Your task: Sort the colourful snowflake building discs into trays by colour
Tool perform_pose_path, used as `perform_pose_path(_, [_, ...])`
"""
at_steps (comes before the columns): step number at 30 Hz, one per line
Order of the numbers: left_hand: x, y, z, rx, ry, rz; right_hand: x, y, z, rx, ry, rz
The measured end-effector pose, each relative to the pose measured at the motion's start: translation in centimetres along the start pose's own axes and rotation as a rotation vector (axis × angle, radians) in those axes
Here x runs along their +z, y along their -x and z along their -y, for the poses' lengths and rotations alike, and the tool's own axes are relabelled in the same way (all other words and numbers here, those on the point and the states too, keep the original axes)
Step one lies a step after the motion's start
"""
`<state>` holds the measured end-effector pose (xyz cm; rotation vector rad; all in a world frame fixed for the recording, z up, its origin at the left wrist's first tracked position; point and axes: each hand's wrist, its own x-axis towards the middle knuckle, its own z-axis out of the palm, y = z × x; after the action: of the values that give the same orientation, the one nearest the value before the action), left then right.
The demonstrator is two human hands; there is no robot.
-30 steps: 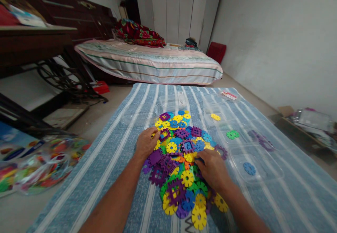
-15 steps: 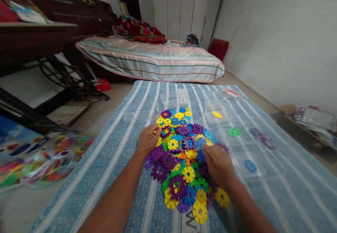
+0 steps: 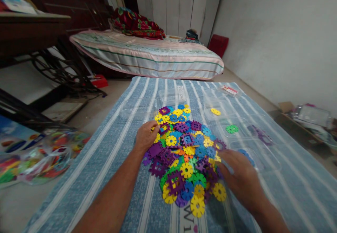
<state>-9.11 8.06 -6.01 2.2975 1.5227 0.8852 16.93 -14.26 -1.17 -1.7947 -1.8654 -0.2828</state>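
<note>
A heap of plastic interlocking pieces (image 3: 186,170), notched discs and purple squares, lies on the striped cloth. My left hand (image 3: 146,135) is at the heap's left edge, fingers closed, with a bit of yellow notched disc (image 3: 152,129) showing between them. My right hand (image 3: 238,176) is at the heap's right side, fingers pinched, a yellow notched piece (image 3: 218,156) at the tips. Clear plastic boxes stand to the right: one holds a yellow disc (image 3: 215,111), another a green disc (image 3: 232,129), and the nearest a blue disc (image 3: 246,155) partly behind my right hand.
Purple pieces (image 3: 260,134) lie in a clear box at the far right. More clear boxes (image 3: 172,95) stand behind the heap. A small red-and-white packet (image 3: 230,90) is at the back. Bags of colourful pieces (image 3: 44,159) sit left of the table; a bed (image 3: 152,59) stands beyond.
My right hand has moved right and nearer, off the heap's middle toward the nearest clear box. My left hand has stayed at the heap's left edge. The view has shifted slightly.
</note>
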Motion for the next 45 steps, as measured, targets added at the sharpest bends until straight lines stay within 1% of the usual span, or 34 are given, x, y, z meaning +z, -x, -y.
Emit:
perform_pose_path(2, [0.0,0.0,0.0,0.004,0.001,0.001,1.1,0.3,1.4,-0.039,-0.045,0.115])
perform_pose_path(4, [0.0,0.1,0.1,0.006,0.003,0.002,1.9,0.4,2.3,-0.038,-0.045,0.206])
perform_pose_path(7, [0.1,0.1,0.2,0.001,0.0,-0.001,2.5,0.3,3.1,-0.01,-0.022,0.272])
perform_pose_path(14, [-0.1,-0.2,0.5,0.015,-0.022,0.0,3.3,0.4,3.3,-0.03,-0.052,0.182])
perform_pose_path(16, [-0.1,-0.3,0.6,0.017,-0.027,-0.002,3.2,0.4,3.0,-0.035,-0.085,0.169])
perform_pose_path(18, [-0.2,-0.4,0.6,0.02,-0.027,-0.002,2.7,0.1,2.4,-0.048,-0.119,0.151])
perform_pose_path(20, [-0.3,-0.4,0.7,0.022,-0.025,-0.001,1.6,-0.6,1.0,-0.039,-0.12,0.108])
perform_pose_path(22, [-0.4,-0.4,0.7,0.02,-0.024,-0.001,0.0,-1.6,-1.3,0.019,-0.052,0.058])
perform_pose_path(25, [-0.4,-0.4,0.7,0.018,-0.018,-0.003,-2.4,-3.5,-6.3,0.195,0.198,0.017])
perform_pose_path(26, [-0.4,-0.4,0.7,0.019,-0.016,-0.004,-3.2,-4.2,-8.2,0.281,0.31,-0.012])
perform_pose_path(27, [-0.4,-0.4,0.6,0.021,-0.015,-0.005,-3.9,-4.9,-10.1,0.369,0.413,-0.015])
perform_pose_path(29, [-0.3,-0.4,0.6,0.022,-0.015,-0.011,-4.8,-6.0,-13.3,0.522,0.578,0.054])
perform_pose_path(30, [-0.3,-0.4,0.6,0.02,-0.017,-0.014,-5.1,-6.5,-14.5,0.581,0.623,0.104])
perform_pose_path(32, [-0.2,-0.4,0.6,0.012,-0.025,-0.013,-5.2,-6.9,-15.8,0.642,0.655,0.184])
perform_pose_path(34, [-0.2,-0.4,0.6,0.005,-0.03,-0.004,-4.6,-6.8,-15.3,0.63,0.624,0.2])
perform_pose_path(36, [-0.2,-0.4,0.6,0.005,-0.03,0.002,-3.4,-6.2,-13.5,0.573,0.557,0.157])
perform_pose_path(38, [-0.3,-0.4,0.6,0.006,-0.026,0.0,-2.1,-5.4,-10.7,0.45,0.428,0.105])
perform_pose_path(40, [-0.3,-0.3,0.5,0.003,-0.025,-0.003,-0.9,-4.9,-7.8,0.278,0.256,0.079])
perform_pose_path(42, [-0.3,-0.3,0.5,-0.003,-0.026,-0.001,0.1,-4.8,-5.3,0.138,0.126,0.132])
perform_pose_path(43, [-0.4,-0.3,0.5,-0.006,-0.026,0.0,0.4,-4.9,-4.3,0.094,0.103,0.194])
perform_pose_path(45, [-0.3,-0.2,0.4,-0.009,-0.024,0.002,0.8,-5.5,-2.7,0.037,0.139,0.352])
